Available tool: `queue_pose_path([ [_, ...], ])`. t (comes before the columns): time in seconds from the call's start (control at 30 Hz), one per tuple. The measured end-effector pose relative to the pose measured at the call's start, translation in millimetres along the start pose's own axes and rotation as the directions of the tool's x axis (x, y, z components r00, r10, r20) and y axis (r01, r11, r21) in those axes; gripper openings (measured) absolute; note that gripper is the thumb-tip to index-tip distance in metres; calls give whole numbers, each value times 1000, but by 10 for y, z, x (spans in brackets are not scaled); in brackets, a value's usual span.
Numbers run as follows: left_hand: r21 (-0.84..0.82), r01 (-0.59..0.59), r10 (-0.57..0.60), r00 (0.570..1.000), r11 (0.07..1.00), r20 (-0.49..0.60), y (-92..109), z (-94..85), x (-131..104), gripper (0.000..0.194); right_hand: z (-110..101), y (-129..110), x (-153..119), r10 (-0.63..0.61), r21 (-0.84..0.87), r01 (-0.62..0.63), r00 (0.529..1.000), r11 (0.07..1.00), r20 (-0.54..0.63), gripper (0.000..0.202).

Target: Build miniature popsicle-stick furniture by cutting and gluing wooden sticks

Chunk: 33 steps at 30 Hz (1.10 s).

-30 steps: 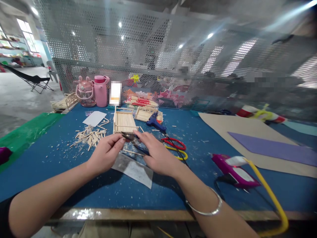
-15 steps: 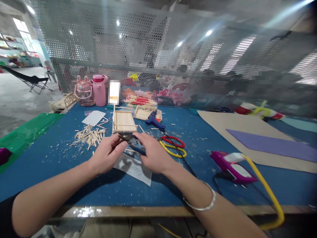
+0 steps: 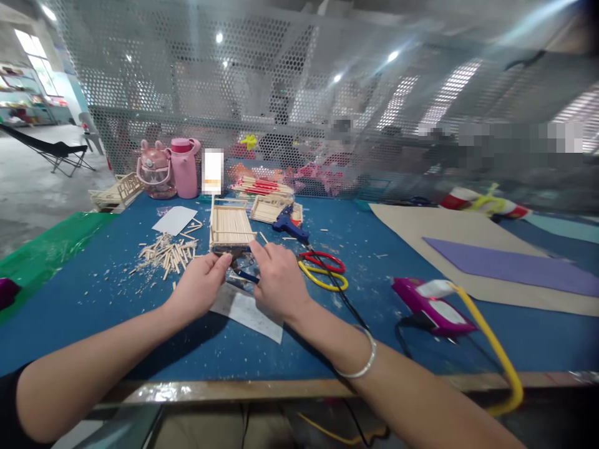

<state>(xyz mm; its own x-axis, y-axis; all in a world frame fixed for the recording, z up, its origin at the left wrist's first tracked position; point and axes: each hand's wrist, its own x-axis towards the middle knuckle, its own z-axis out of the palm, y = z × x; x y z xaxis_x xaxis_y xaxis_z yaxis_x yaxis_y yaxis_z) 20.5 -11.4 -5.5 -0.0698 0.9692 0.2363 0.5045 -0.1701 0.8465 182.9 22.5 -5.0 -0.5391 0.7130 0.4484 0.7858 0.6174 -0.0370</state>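
My right hand [image 3: 281, 280] is closed round the dark blue handles of the pliers [image 3: 246, 275], near the middle of the table. Just left of it, the thumb and fingers of my left hand [image 3: 201, 284] are pinched together at the pliers' head; whatever they hold is too small to make out. Right behind both hands stands a small wooden stick model [image 3: 231, 224] with a slatted base and raised rails. Under the hands lies a white printed sheet [image 3: 253, 315]. A pile of short cut sticks [image 3: 168, 252] is to the left.
A blue glue gun [image 3: 290, 224] and red-and-yellow-handled scissors [image 3: 325, 274] lie right of the model. Farther right is a purple device [image 3: 435, 308] with a yellow strap. Pink bottles [image 3: 185, 168], another stick piece [image 3: 266, 210] and bundled sticks [image 3: 262, 186] stand behind, before a perforated screen.
My right hand has turned, its index finger now stretching toward the model's front edge. The pliers are more covered by the hands. The whole view has shifted slightly.
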Motion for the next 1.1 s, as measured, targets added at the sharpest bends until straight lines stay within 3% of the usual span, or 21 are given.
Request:
queue_pose_path([
  [0.07,40,-41,42,999,998,-18,-8,-6,11,41,-12,15,10,-7,31,7,1000,999,6,60],
  [0.17,118,-168,172,985,979,-21,-31,-42,46,34,-19,11,14,6,238,-21,998,971,63,62],
  [0.3,100,-262,259,965,960,37,-57,-88,84,30,-78,-14,37,-40,565,-86,978,820,207,47],
  [0.4,17,-281,280,958,959,53,-50,-102,79,25,-213,94,79,-41,664,-161,960,731,277,41],
  [0.5,-246,-158,174,984,956,44,-21,-102,69,23,-385,389,93,12,548,-209,940,810,341,44],
  [0.6,-555,62,18,990,830,138,2,-93,80,19,-456,737,66,232,199,-334,883,921,408,37],
  [0.67,-616,147,-39,982,774,185,-8,-85,96,16,-404,892,46,389,-46,-409,819,911,423,34],
  [0.77,-569,121,-56,990,813,132,-66,-65,121,18,-243,955,40,502,-255,-433,774,865,387,44],
  [0.83,-550,98,-75,995,829,64,-105,-47,136,15,-156,919,52,498,-296,-413,800,862,336,53],
  [0.93,-629,113,-138,990,769,9,-123,-15,154,9,-118,808,84,400,-227,-356,896,907,193,63],
  [1.03,-728,159,-215,976,667,16,-112,24,169,7,-132,638,116,155,61,-159,986,985,55,49],
  [1.1,-766,195,-260,965,613,37,-110,50,182,9,-113,509,130,-41,288,35,999,957,14,36],
])
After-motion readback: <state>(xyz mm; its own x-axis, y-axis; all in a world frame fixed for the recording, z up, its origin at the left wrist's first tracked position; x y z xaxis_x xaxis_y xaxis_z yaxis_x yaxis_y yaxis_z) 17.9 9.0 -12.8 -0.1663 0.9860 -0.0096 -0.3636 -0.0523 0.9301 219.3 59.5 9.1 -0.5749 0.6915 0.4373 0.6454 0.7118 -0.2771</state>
